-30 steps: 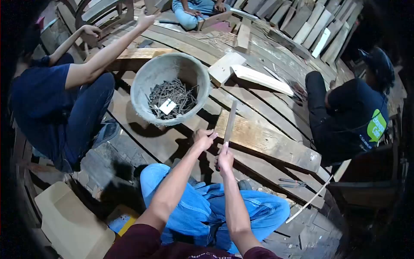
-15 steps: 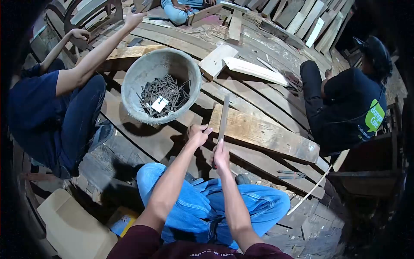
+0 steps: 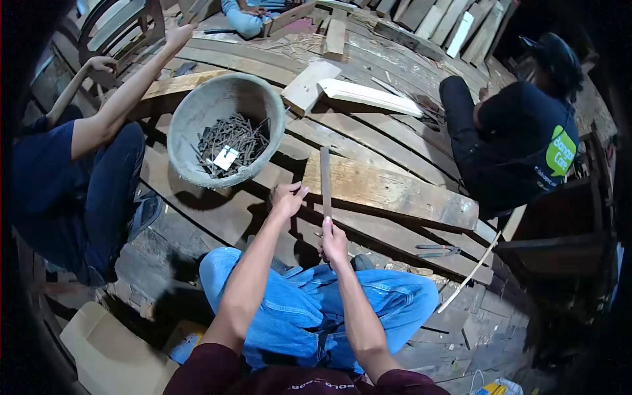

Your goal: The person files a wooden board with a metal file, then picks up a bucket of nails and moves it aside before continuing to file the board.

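Note:
My right hand [image 3: 334,245] is wrapped round the lower end of a long, flat grey metal file [image 3: 325,181]. The file points away from me, its upper part over the near-left end of a thick wooden beam [image 3: 388,191]. Just left of that end is my left hand [image 3: 287,199], fingers curled and closed, with the thumb side towards the wood. Whatever it may hold is too small to make out. Beyond my left hand stands a grey bucket [image 3: 178,141] with many dark nails [image 3: 240,139] and a small white piece [image 3: 226,158] inside.
A person [image 3: 59,171] sits at left with an arm raised, another [image 3: 520,145] at right, a third [image 3: 250,16] at the back. Pliers [image 3: 437,251] lie on boards right of my knees. Pale planks [image 3: 372,97] lie beyond the beam. A beige container [image 3: 108,352] stands at lower left.
The view has shifted, so most of the scene sits farther left. The file stands a little more upright in my right hand. My left hand stays beside the beam's end.

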Motion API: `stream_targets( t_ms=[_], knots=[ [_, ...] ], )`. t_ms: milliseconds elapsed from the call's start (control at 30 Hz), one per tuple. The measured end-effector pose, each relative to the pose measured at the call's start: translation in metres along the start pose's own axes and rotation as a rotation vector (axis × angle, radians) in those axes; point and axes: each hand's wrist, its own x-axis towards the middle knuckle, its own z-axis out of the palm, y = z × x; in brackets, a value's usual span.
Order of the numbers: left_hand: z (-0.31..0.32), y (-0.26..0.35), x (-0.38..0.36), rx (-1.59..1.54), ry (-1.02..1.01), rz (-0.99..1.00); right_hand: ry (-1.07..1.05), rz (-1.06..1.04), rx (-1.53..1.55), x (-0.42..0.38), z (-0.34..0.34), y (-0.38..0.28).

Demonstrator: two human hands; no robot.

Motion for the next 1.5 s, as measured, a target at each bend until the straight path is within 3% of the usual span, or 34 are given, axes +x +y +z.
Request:
stream_targets(
  t_ms=[67, 100, 167, 233, 300, 367, 400, 433, 500, 633, 767, 933, 1033, 1267, 1367, 1500],
  knots=[
    [-0.01, 0.024, -0.016, -0.004, -0.057, -0.071, -0.007, -0.059, -0.009, -0.007, -0.006, -0.003],
    [-0.006, 0.023, -0.015, 0.216, 0.025, -0.083, -0.008, -0.09, -0.017, -0.011, -0.01, -0.007],
    [0.001, 0.024, -0.014, 0.219, -0.201, -0.213, 0.007, -0.087, -0.022, -0.019, -0.014, -0.018],
    [0.001, 0.051, -0.043, -0.153, -0.374, -0.248, -0.004, -0.13, -0.029, -0.017, -0.016, -0.014],
    [0.023, 0.045, -0.057, -0.258, -0.355, -0.085, 0.179, -0.708, -0.306, -0.006, -0.008, 0.01],
    [0.023, 0.061, -0.078, -0.607, -0.332, -0.175, -0.098, -0.532, -0.431, -0.016, -0.019, 0.006],
    [0.025, 0.049, -0.075, -0.572, -0.304, -0.125, -0.156, -0.59, -0.63, -0.017, -0.033, -0.01],
    [0.028, 0.04, -0.069, -0.538, -0.273, -0.074, -0.143, -0.498, -0.871, -0.039, -0.054, -0.052],
    [0.018, 0.052, -0.074, -0.749, -0.209, -0.147, -0.275, -0.508, -0.983, -0.024, -0.105, -0.081],
    [0.013, 0.05, -0.063, -0.753, -0.227, -0.105, 0.184, -0.468, -1.296, 0.017, -0.215, -0.106],
    [0.018, 0.052, -0.068, -0.704, -0.216, 0.025, 0.389, -0.472, -1.648, 0.078, -0.299, -0.071],
    [0.023, 0.048, -0.064, -0.61, -0.26, 0.027, 0.078, -0.575, -1.712, 0.118, -0.329, -0.072],
    [0.022, 0.052, -0.063, -0.535, -0.264, -0.015, -0.026, -0.524, -1.814, 0.123, -0.321, -0.076],
    [0.025, 0.053, -0.049, -0.576, -0.273, 0.0, -0.058, -0.567, -1.866, 0.095, -0.323, -0.091],
    [0.012, 0.064, -0.055, -0.519, -0.259, 0.013, -0.049, -0.633, -1.779, 0.045, -0.318, -0.132],
    [0.011, 0.063, -0.056, -0.656, -0.244, 0.027, 0.043, -0.691, -1.895, -0.011, -0.322, -0.197]
  ],
)
